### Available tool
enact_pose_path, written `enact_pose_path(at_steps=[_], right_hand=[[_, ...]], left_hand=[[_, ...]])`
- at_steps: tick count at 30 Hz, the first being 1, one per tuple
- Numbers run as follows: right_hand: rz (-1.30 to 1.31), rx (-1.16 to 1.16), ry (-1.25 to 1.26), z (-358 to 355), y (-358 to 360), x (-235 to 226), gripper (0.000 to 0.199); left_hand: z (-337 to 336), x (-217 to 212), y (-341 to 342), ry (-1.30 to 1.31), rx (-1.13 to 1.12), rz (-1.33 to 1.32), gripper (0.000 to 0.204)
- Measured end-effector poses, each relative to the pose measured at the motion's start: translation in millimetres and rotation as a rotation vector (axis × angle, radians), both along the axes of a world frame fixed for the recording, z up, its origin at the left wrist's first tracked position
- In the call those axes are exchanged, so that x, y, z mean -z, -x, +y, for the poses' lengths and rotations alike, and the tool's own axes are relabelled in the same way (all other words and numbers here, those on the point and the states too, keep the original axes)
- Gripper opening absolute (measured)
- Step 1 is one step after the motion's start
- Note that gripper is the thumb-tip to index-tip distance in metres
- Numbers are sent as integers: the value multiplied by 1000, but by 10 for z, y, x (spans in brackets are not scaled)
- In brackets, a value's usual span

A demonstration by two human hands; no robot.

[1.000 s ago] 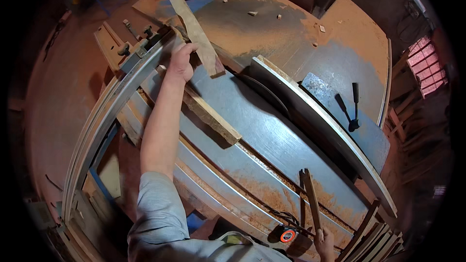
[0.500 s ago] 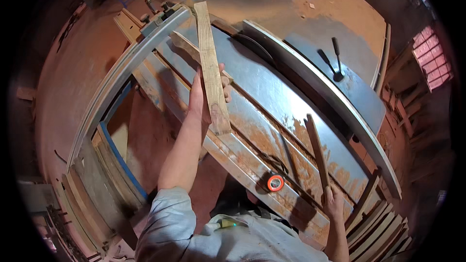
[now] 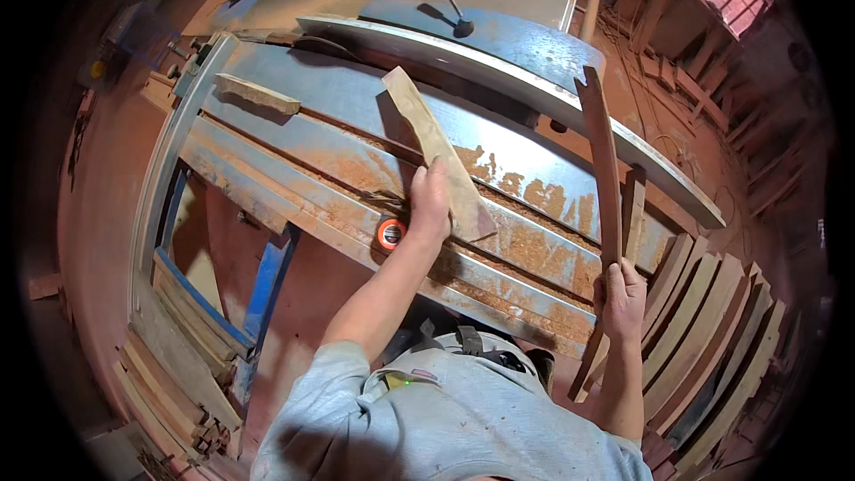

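Observation:
My left hand [image 3: 430,205] is closed round the edge of a pale wooden board [image 3: 448,171], held tilted over the metal saw table [image 3: 347,156]. The board has one uneven edge. My right hand [image 3: 621,298] grips the lower part of a long, thin wooden stick [image 3: 606,160] with a notched top end, held nearly upright. A short offcut of wood [image 3: 258,96] lies on the far left of the table. Near my left wrist sits an orange-rimmed tape measure [image 3: 390,233] at the table's near edge.
A long metal fence [image 3: 481,80] crosses the table beyond the boards. A black lever handle [image 3: 452,7] stands behind it. Curved boards [image 3: 704,321] are stacked at the right, and more boards [image 3: 169,383] at the lower left. Sawdust [image 3: 534,254] coats the grooved tabletop.
My view has turned to the right. My left hand has brought its board over the middle of the table, away from the offcut. My right hand has raised the stick.

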State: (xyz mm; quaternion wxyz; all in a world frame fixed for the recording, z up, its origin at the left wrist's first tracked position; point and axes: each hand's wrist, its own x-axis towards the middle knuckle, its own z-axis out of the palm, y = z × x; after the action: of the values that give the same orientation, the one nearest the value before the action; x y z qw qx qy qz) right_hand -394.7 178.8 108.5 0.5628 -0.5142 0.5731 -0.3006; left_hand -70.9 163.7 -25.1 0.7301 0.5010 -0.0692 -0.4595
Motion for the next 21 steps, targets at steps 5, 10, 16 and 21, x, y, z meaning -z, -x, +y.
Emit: enact_pose_path(at_steps=[5, 10, 16, 21], right_hand=[[-31, 32, 125, -29, 117, -188, 28], [4, 32, 238, -312, -63, -390, 29], [327, -175, 401, -1112, -338, -694, 35], [659, -477, 586, -1594, -99, -803, 31]], left_hand=[[-728, 254, 123, -55, 1, -153, 65], [-1283, -116, 67, -315, -1, -328, 91], [-1574, -366, -127, -553, 210, -499, 94], [-1731, -217, -509, -612, 424, -486, 46]])
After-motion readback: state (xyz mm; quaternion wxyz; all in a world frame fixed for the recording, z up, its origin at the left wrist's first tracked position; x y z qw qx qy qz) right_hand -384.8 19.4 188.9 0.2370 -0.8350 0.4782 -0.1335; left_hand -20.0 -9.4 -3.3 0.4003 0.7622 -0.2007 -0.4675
